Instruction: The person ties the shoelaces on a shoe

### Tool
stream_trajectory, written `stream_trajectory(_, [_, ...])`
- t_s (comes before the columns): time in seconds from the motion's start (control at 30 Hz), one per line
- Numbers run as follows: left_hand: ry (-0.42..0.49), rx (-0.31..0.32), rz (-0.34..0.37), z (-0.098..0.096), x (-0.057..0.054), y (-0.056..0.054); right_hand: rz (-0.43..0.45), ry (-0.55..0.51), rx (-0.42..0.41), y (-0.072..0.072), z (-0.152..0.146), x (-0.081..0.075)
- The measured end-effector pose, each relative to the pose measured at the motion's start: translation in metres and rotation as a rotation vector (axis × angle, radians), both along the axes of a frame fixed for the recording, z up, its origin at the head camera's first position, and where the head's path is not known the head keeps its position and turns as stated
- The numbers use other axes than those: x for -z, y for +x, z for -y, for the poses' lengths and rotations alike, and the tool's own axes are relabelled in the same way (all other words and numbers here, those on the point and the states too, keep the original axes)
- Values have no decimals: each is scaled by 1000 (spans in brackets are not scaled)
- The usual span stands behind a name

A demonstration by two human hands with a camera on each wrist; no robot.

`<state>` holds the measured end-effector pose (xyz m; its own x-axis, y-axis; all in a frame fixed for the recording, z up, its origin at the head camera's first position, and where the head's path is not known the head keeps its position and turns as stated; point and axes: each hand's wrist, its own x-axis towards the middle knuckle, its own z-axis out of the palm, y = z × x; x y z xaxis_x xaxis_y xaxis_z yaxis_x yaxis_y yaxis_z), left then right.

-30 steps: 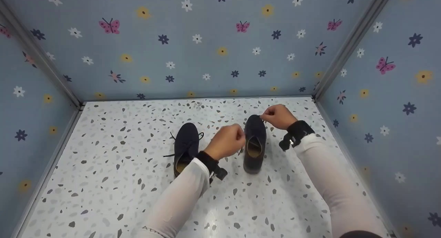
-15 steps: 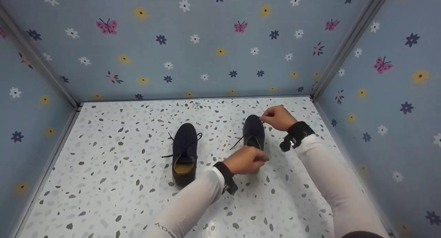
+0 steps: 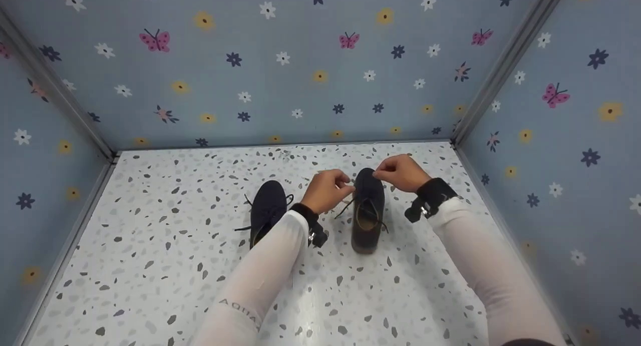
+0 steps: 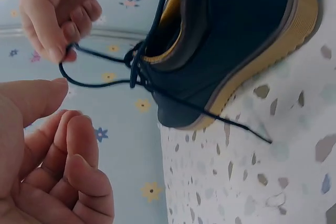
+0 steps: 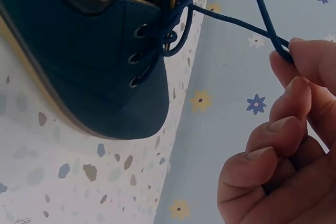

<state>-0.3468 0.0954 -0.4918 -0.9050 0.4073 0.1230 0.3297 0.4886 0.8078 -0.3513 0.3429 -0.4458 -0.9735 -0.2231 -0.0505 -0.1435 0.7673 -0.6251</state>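
Note:
My right hand (image 3: 404, 173) pinches a loop of dark shoelace (image 5: 236, 21) between thumb and index finger, its other fingers curled beneath. The lace runs to the eyelets of a navy low-top shoe (image 3: 369, 183), standing upright on the floor with its toe away from me. My left hand (image 3: 325, 190) is just left of that shoe. In the left wrist view, a gap shows between the left thumb and bent fingers (image 4: 81, 140), with nothing held. One loose lace end hangs over the shoe's left side; another strand lies across its opening toward the right.
A second navy shoe (image 3: 268, 203) stands to the left, its heel hidden by my left forearm and its laces loose. Speckled white floor (image 3: 165, 266) lies beneath both. Blue flowered panels (image 3: 300, 60) rise at the back and both sides.
My left hand went from the shoe's left side to over its heel, then back up to its left. A lace strand now lies over the opening. The right hand keeps its pinch.

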Motion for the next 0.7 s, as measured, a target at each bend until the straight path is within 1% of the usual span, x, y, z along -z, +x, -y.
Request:
stream_trajectory(0.1, [-22, 12, 3, -4, -4, -9, 7, -9, -29, 1, 4, -2])
stream_trajectory(0.2, [-57, 32, -5, -11, -8, -14, -10, -4, -56, 0, 6, -3])
stream_trajectory(0.33, [-106, 40, -37, -23, -12, -18, -17, 1, -75, -2, 8, -3])
stream_trajectory(0.43, [-114, 40, -73, -30, -13, -19, -14, 0, -87, -2, 8, -3])
stream_trajectory(0.53, [-107, 35, -103, -33, -12, -18, -24, -19, -77, -2, 7, -4])
stream_trajectory(0.6, [-95, 31, -97, -33, -11, -17, -33, -41, -45, 0, 4, -3])
stream_trajectory(0.7, [-72, 25, -63, -32, -8, -17, -53, -78, 3, 5, -4, 2])
